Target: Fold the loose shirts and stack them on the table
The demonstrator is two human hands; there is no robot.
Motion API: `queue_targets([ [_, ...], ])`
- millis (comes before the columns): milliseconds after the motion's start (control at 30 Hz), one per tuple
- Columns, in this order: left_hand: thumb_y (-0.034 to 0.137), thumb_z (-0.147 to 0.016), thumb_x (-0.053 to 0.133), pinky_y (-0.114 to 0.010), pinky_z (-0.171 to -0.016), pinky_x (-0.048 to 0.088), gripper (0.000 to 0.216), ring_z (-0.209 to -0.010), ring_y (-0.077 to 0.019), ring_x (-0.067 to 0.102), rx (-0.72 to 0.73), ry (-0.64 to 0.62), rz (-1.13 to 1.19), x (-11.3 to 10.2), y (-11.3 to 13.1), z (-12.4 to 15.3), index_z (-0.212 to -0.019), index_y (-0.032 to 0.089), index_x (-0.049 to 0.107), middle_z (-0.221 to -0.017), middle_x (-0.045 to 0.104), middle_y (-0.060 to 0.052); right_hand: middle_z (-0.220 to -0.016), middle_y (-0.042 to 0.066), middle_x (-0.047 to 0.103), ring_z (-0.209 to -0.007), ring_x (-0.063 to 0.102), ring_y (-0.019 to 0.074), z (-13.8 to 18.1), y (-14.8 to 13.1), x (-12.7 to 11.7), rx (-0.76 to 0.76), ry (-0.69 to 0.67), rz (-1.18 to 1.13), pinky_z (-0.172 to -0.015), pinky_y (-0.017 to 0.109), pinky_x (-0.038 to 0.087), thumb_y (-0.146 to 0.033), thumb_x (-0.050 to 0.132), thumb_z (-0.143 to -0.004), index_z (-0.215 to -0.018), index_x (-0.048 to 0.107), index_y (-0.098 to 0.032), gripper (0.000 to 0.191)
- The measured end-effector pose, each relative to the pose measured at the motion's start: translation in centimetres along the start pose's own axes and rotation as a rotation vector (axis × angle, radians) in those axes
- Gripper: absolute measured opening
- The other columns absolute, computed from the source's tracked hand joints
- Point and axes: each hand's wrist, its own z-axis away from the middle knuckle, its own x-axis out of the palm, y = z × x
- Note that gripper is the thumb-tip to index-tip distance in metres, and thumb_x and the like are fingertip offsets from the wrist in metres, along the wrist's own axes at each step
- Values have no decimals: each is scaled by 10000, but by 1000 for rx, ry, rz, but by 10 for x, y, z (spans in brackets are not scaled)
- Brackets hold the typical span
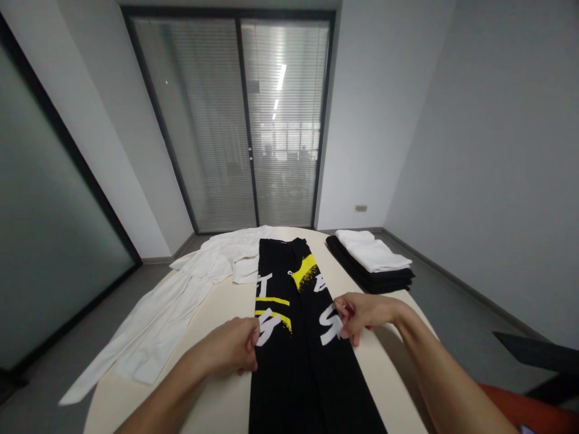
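Observation:
Black trousers with white and yellow print lie lengthwise down the middle of the table, waistband at the far end and legs running toward me. My left hand is closed on the left edge of the trousers, partway down. Across from it, my right hand pinches the right edge beside a white printed letter. Both legs lie side by side and look fairly flat. The lower ends of the legs pass out of view at the bottom.
A white long-sleeved garment lies spread on the left of the table, one sleeve hanging over the edge. At the right stands a stack of folded black clothes with a folded white one on top. An orange chair is at the lower right.

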Motion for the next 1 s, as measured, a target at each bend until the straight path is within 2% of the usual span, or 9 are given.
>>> queue_targets([
  [200, 119, -581, 619, -202, -524, 409, 291, -619, -133, 629, 98, -198, 201, -11, -18, -14, -807, 209, 459, -701, 676, 42, -577, -78, 587, -599, 708, 161, 1, 0, -1, -74, -16, -30, -368, 143, 218, -416, 889, -590, -787, 383, -217, 578],
  [300, 210, -631, 677, -184, -470, 399, 288, -577, -97, 557, 158, -202, 330, -20, -19, -15, -836, 206, 475, -719, 602, 61, -635, -81, 587, -565, 691, 139, 4, -2, -3, -147, 18, -68, -365, 145, 246, -398, 872, -628, -818, 421, -208, 525],
  [400, 296, -704, 698, -175, -455, 411, 287, -618, -98, 559, 244, -81, 435, -26, -15, -13, -866, 206, 479, -790, 572, 43, -688, -74, 584, -539, 672, 123, 5, -3, -4, -252, 95, -109, -388, 155, 302, -402, 850, -670, -860, 468, -196, 474],
  [500, 368, -743, 715, -183, -483, 448, 313, -654, -100, 556, 322, 129, 545, -27, -9, -16, -888, 204, 492, -840, 564, 27, -726, -55, 591, -565, 669, 118, 3, -6, -6, -346, 222, -140, -433, 169, 347, -429, 818, -721, -889, 512, -184, 426],
  [700, 486, -693, 742, -211, -512, 484, 383, -717, -141, 572, 314, 578, 731, -16, -7, -37, -826, 197, 529, -820, 547, 15, -814, 0, 633, -674, 667, 141, -13, -2, -10, -408, 625, -168, -550, 224, 431, -563, 747, -770, -946, 570, -183, 455],
  [767, 501, -692, 739, -216, -531, 490, 396, -763, -155, 598, 286, 607, 752, -11, -11, -45, -851, 195, 544, -882, 580, -8, -871, 18, 640, -696, 658, 147, -19, 4, -11, -402, 626, -166, -570, 242, 441, -583, 740, -767, -984, 574, -188, 480],
  [833, 505, -673, 756, -216, -509, 469, 442, -735, -152, 612, 255, 568, 756, -7, -18, -53, -915, 196, 551, -958, 605, -32, -873, 12, 634, -684, 637, 143, -24, 10, -11, -409, 568, -168, -591, 257, 448, -568, 753, -759, -1061, 553, -204, 513],
  [900, 496, -660, 775, -215, -484, 437, 527, -670, -137, 611, 244, 532, 738, -4, -25, -59, -1040, 207, 550, -989, 612, -39, -847, -11, 619, -670, 614, 137, -26, 14, -9, -427, 520, -177, -623, 271, 454, -532, 776, -748, -1133, 504, -232, 558],
  [1000, 461, -707, 763, -227, -537, 447, 681, -669, -132, 621, 294, 530, 686, -1, -33, -65, -1284, 229, 487, -968, 615, -27, -858, -33, 584, -684, 571, 123, -27, 14, -6, -467, 561, -97, -659, 269, 440, -462, 795, -740, -1246, 450, -267, 642],
])
